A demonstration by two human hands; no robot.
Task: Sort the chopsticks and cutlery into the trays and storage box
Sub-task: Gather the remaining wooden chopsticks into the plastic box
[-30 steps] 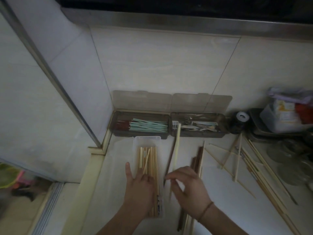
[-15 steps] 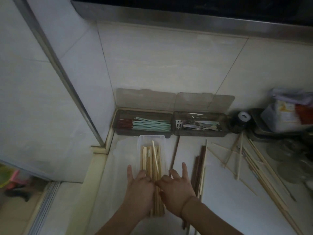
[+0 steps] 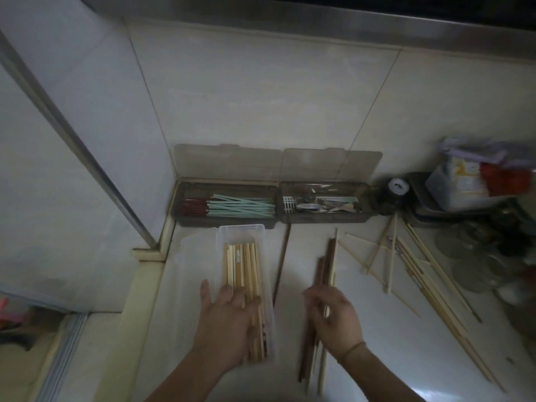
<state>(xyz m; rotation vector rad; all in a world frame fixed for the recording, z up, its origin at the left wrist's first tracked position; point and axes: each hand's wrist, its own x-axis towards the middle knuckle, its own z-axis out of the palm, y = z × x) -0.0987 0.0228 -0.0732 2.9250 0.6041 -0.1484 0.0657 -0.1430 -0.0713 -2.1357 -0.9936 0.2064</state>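
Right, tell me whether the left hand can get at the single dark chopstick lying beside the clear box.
Probably yes: the left hand rests on the chopsticks in the clear box, and the dark chopstick lies uncovered just right of it.

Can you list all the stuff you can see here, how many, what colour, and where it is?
clear storage box: one, see-through, counter front left
bamboo chopsticks: a bundle, tan, inside that box
left tray: one, smoky brown, by the wall, holds mint-and-red chopsticks
right tray: one, smoky brown, beside it, holds silver cutlery
dark chopsticks: several, brown, counter middle
loose chopsticks: many, pale, scattered right
left hand: resting flat on the bamboo bundle
right hand: gripping the dark chopsticks
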